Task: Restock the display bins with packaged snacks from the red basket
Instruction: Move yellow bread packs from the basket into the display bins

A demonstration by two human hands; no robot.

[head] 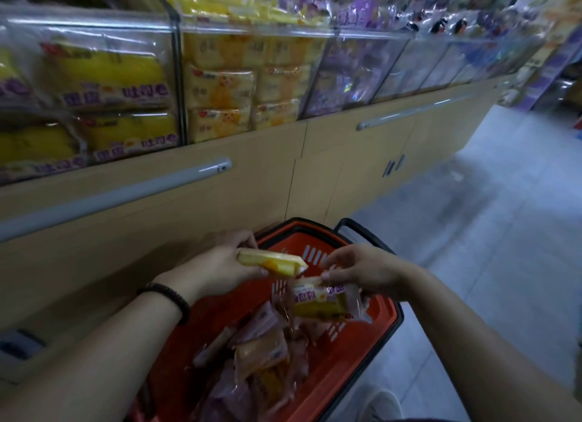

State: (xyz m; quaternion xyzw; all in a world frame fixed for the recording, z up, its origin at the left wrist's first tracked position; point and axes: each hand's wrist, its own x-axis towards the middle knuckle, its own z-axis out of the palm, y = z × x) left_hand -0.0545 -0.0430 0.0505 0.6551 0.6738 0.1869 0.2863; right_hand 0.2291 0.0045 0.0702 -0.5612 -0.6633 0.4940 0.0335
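I note two packets held above the red basket (382,314), one per hand. Left hand (220,264) grips a yellow packet (271,261), long axis near level, its end pointing at the right hand (362,270). Right hand pinches a purple-printed packet (321,302) by its upper edge, just below. The basket's loose packets (261,355) are too jumbled to count.

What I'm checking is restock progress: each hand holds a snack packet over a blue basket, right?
Not quite: the head view shows the basket is red, not blue. The left hand does hold a yellow packet and the right hand a purple-printed packet over it.
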